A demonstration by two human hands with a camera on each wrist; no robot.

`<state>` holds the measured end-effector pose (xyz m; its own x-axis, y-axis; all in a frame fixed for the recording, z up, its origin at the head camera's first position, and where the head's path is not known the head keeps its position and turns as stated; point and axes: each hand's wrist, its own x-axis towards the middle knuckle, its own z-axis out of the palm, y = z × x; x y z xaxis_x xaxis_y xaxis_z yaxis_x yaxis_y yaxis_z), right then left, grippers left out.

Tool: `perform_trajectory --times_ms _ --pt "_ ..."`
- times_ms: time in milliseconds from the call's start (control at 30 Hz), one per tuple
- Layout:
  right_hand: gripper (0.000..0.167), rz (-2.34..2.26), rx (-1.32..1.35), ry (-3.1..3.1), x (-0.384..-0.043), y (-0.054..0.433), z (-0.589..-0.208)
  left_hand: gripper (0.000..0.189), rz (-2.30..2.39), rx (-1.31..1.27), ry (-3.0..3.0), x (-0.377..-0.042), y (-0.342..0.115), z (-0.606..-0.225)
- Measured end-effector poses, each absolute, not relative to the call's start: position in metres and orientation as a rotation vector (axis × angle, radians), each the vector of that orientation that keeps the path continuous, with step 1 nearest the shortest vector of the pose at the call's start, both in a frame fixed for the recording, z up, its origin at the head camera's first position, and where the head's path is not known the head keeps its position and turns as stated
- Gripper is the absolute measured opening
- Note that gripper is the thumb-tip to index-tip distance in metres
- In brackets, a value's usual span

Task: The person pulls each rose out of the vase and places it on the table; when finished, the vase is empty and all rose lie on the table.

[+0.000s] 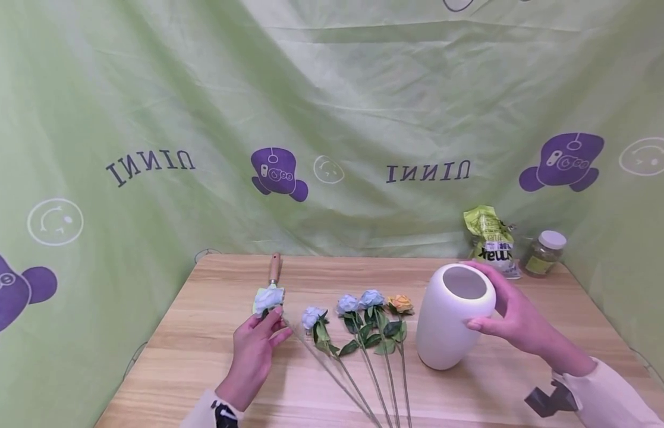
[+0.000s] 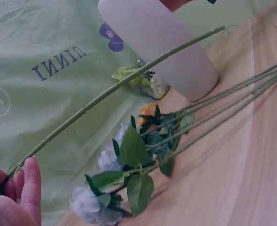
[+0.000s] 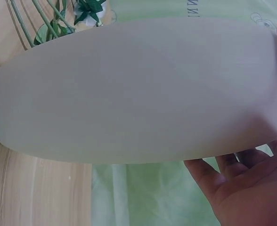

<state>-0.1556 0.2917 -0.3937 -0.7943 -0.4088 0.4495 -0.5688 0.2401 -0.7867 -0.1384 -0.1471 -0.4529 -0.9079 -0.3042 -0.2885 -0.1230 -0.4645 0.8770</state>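
Note:
Just below its bloom, my left hand [image 1: 255, 352] pinches a pale blue artificial rose [image 1: 269, 298]. Its long green stem [image 2: 86, 107] slants up across the left wrist view. My right hand [image 1: 516, 312] grips a white vase [image 1: 450, 333] near the mouth, thumb in front and fingers behind. The vase stands on the table, tilted slightly. Between the hands lie more pale blue roses [image 1: 313, 317] and one orange rose [image 1: 400, 304], stems toward the front edge. In the right wrist view the vase wall [image 3: 129, 94] fills most of the picture.
On the wooden table [image 1: 203, 333], a small trowel with a wooden handle [image 1: 275, 268] lies behind the left hand. A green and white bag [image 1: 491, 241] and a jar with a white lid [image 1: 546, 254] stand at the back right. Green printed cloth [image 1: 332, 107] hangs behind.

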Motion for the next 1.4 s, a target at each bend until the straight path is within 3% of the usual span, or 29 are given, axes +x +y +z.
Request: perform_trajectory --times_ms 267,533,833,1133,1400 --pt "0.090 1.591 0.937 -2.353 -0.155 0.292 -0.394 0.034 -2.413 0.621 -1.839 -0.125 -0.156 -0.456" --pt "0.091 1.609 0.974 -2.298 -0.155 0.291 -0.393 0.022 -2.419 0.630 -2.099 -0.126 -0.150 -0.467" --pt "0.088 1.587 0.935 -2.358 -0.156 0.293 -0.394 0.026 -2.415 0.630 -2.225 -0.135 -0.144 -0.476" --pt "0.089 1.576 0.914 -2.372 -0.156 0.293 -0.394 0.075 -2.359 0.568 -2.277 -0.149 -0.137 -0.482" --pt "0.089 1.577 0.928 -2.367 -0.156 0.292 -0.394 0.081 -2.149 0.401 -2.441 -0.163 -0.124 -0.490"
